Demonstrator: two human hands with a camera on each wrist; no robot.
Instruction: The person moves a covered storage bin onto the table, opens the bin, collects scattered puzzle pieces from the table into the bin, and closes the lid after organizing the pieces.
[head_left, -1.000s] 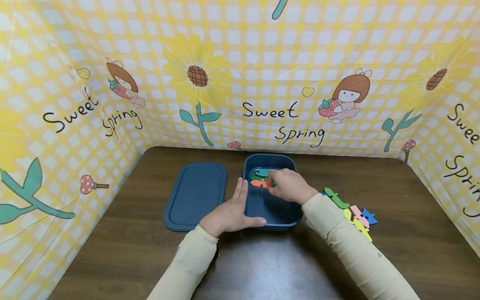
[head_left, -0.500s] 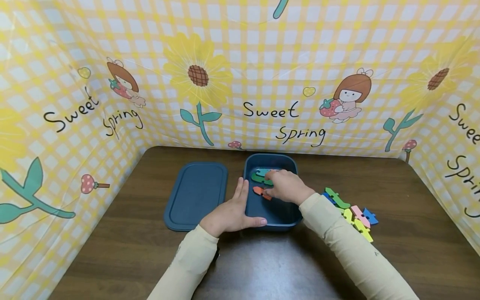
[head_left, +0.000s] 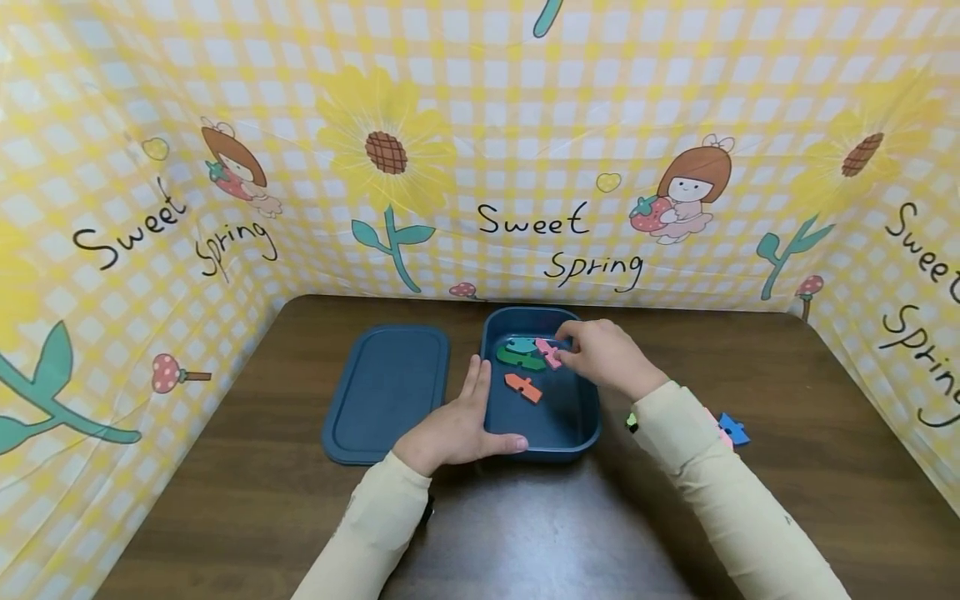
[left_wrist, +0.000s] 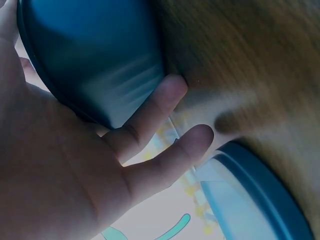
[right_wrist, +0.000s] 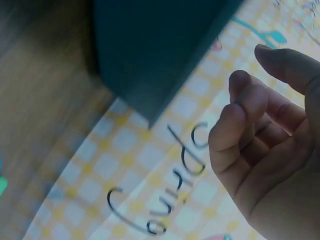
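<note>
My left hand (head_left: 450, 429) rests against the left side of the dark blue box (head_left: 592, 433). Two straight fingers lie along that rim, and the thumb reaches over the front edge. Inside the box are a teal piece (head_left: 522, 344), a green puzzle piece (head_left: 517, 358), a pink puzzle piece (head_left: 548, 353) and an orange puzzle piece (head_left: 524, 388). Over the box's right rim hovers my right hand (head_left: 611, 354), close to the pink piece. The right wrist view shows a gap between its thumb and loosely bent fingers, with nothing held.
A dark blue lid (head_left: 386, 392) lies left of the box on the brown table (head_left: 247, 492). To the right, the sleeve partly covers a pile of pieces, including a blue piece (head_left: 733, 429) and a green one (head_left: 632, 420). Patterned cloth (head_left: 420, 250) encloses the back and sides.
The orange piece slid toward the front of the box, and my right hand let it go. That hand then moved right, uncovering the pink piece. My left hand kept its place.
</note>
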